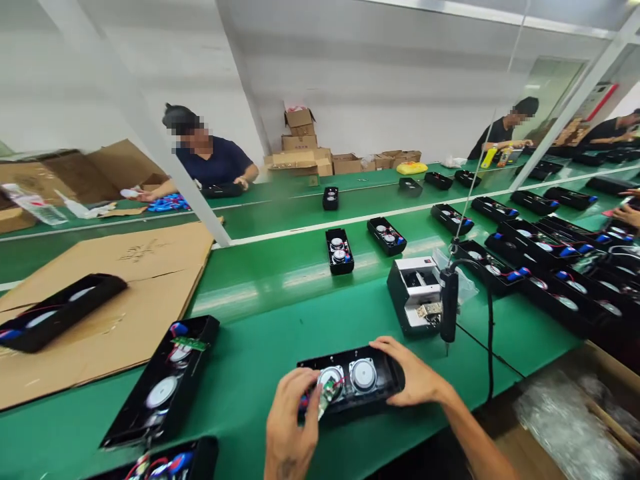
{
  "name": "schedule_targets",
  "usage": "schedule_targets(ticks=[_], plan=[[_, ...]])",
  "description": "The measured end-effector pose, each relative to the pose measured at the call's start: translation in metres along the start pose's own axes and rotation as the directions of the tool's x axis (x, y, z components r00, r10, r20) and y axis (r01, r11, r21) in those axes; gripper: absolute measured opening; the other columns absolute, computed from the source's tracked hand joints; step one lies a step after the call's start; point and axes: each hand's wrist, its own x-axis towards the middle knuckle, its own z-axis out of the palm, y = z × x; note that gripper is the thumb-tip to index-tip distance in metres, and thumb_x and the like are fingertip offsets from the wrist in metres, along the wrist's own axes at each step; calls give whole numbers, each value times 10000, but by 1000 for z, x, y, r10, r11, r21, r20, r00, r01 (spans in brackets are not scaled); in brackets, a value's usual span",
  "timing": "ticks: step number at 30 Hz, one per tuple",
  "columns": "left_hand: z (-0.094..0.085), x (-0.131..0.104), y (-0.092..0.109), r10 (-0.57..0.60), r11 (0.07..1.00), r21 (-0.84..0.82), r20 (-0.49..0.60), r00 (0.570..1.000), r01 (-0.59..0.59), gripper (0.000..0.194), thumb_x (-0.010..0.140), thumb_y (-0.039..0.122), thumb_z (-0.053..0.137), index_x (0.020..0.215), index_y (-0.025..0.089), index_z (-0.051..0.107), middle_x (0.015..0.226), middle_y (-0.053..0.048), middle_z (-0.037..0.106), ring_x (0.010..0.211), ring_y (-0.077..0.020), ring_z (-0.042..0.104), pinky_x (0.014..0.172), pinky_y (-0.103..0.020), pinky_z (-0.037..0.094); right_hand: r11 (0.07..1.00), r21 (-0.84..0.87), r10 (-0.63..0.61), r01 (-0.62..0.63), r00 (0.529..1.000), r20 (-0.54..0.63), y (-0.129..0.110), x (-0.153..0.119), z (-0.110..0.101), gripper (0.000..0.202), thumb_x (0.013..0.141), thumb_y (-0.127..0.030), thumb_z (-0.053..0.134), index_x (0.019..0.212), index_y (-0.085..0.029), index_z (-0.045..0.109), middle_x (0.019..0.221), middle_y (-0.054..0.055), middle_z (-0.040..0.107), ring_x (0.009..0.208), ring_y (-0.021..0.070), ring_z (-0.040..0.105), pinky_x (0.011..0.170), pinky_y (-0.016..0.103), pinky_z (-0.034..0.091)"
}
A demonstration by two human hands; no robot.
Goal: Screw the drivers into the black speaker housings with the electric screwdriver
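In front of me on the green bench lies a black speaker housing (387,373) with two round speakers (363,375) inside. My left hand (295,407) pinches a small green circuit board (330,393) over the housing's left part. Red wires run near the board, and my fingers partly cover that end. My right hand (413,370) grips the right end of the housing, thumb on the near side and fingers over the far edge. Behind my right hand hangs a black electric screwdriver (449,303), pointing down.
A screw feeder (417,293) stands behind the screwdriver. Another open housing (165,380) lies at left, near a cardboard sheet (125,313). Many housings (550,247) are piled at right. Across the conveyor (270,267), a co-worker (213,157) handles a housing. Plastic bags (565,420) sit lower right.
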Motion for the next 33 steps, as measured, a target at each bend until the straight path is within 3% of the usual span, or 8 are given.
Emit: schedule_targets(ticks=[3, 5, 8, 14, 17, 20, 27, 33], plan=[[-4, 2, -22, -25, 999, 21, 5, 1000, 25, 137, 1044, 333, 634, 1118, 254, 718, 1096, -49, 797, 1050, -220, 781, 945, -389, 679, 999, -26, 24, -22, 997, 68, -9, -10, -45, 1002, 663, -282, 893, 1597, -280, 531, 1718, 162, 391, 1552, 424, 472, 1263, 570, 418], [2, -6, -34, -45, 999, 9, 43, 998, 45, 160, 1051, 365, 622, 1093, 252, 726, 1117, -52, 803, 1059, -228, 792, 951, -403, 684, 996, -86, 28, -32, 999, -45, -26, -15, -47, 859, 756, -257, 855, 1562, -297, 562, 1756, 155, 348, 1576, 411, 441, 1256, 590, 421], [8, -22, -45, -92, 996, 11, 59, 994, 91, 190, 1061, 382, 593, 1088, 251, 727, 1137, -57, 807, 1070, -233, 799, 970, -414, 681, 969, -231, -141, 93, 969, -203, -56, -16, -13, 579, 824, -239, 852, 1375, -265, 678, 1578, 154, 579, 1470, 359, 550, 1217, 568, 455], [-1, -29, -49, -103, 995, 15, 60, 993, 103, 144, 1056, 296, 557, 1049, 247, 692, 1113, -39, 803, 1052, -218, 799, 952, -381, 674, 818, -464, -458, 339, 873, -170, -75, 11, 83, 72, 1027, -259, 703, 1081, -219, 727, 1084, 50, 836, 1105, 223, 747, 992, 430, 522], [-9, -27, -40, -23, 999, -35, 65, 998, 25, 104, 1017, 192, 580, 1029, 247, 668, 1161, -46, 773, 1161, -224, 768, 1024, -390, 641, 793, -513, -495, 330, 839, -226, -71, 24, 85, 128, 1087, -238, 625, 1043, -218, 743, 1016, 30, 854, 958, 175, 769, 928, 392, 514], [-12, -28, -27, 53, 997, -61, 111, 992, -46, 130, 986, 166, 625, 1078, 248, 665, 1306, -87, 714, 1336, -277, 686, 1120, -485, 595, 810, -504, -474, 299, 840, -265, -72, 29, 56, 198, 1118, -230, 580, 1067, -209, 770, 964, 37, 862, 813, 144, 755, 763, 337, 493], [9, -36, -9, 213, 966, 76, 305, 928, -246, 244, 941, 292, 758, 1166, 234, 686, 1470, -161, 625, 1589, -408, 420, 1273, -700, 392, 745, -546, -273, 383, 922, 274, -94, 15, 10, 271, 1048, -66, 557, 1132, -209, 771, 1084, 16, 853, 953, 197, 715, 837, 353, 466], [19, -38, -12, 219, 951, 120, 386, 896, -285, 188, 921, 186, 725, 1104, 231, 717, 1468, -142, 661, 1603, -407, 403, 1272, -692, 399, 728, -637, -37, 255, 942, 334, -109, 12, 28, 222, 1030, -94, 574, 1160, -163, 740, 1055, 79, 826, 949, 217, 714, 827, 362, 448]])
